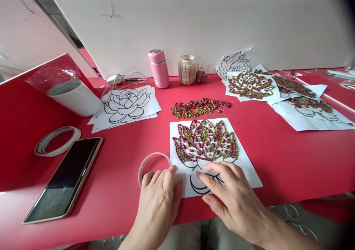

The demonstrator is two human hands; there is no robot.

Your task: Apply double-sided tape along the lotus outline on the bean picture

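My left hand (159,198) is closed at the near right rim of a roll of clear tape (141,165), its fingers curled over it at the paper's left edge. My right hand (234,191) has its fingers apart over the lower part of the paper (248,172), fingertips at the bare printed petals. Whether a strip of tape runs between the hands is hard to see. Red beans and green beans fill the upper petals of the lotus picture (205,141); its lower petals show only black outlines. Behind the sheet lies a loose pile of mixed beans (201,107).
Left are a phone (63,179), another tape roll (57,141), a white cylinder (74,96) and printed lotus sheets (126,105). At the back stand a pink flask (159,68), a glue-streaked jar (186,70) and a small bean cup (202,74). Bean-covered pictures (251,85) lie right.
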